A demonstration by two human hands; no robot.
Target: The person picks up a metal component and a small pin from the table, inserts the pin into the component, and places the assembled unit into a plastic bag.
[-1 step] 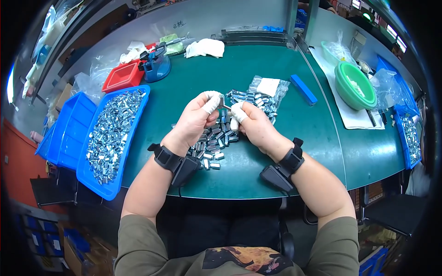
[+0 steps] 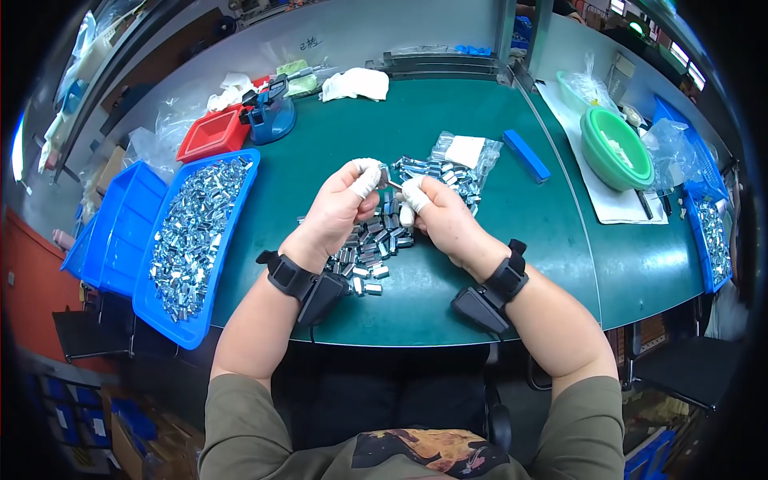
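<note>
Above the pile, my left hand [image 2: 340, 200] pinches a small shiny metal piece [image 2: 385, 175] between white-wrapped fingertips. My right hand [image 2: 448, 220], its thumb and forefinger also wrapped in white, closes on a thin rod-like thing [image 2: 395, 186] that meets the metal piece. The fingers hide most of both, so the rod's kind is unclear. Beneath the hands a loose pile of silvery nut-like metal pieces [image 2: 370, 250] lies on the green tabletop [image 2: 528, 264]. More of them lie behind my right hand beside a clear plastic bag [image 2: 485, 157] with a white label.
A blue tray [image 2: 250, 180] full of metal pieces stands left, next to an empty blue bin [image 2: 120, 228]. Behind it are a red tray [image 2: 192, 142] and a blue tool [image 2: 272, 122]. A blue bar [image 2: 526, 156], green bowls [image 2: 598, 148] and another blue tray [image 2: 714, 284] lie right.
</note>
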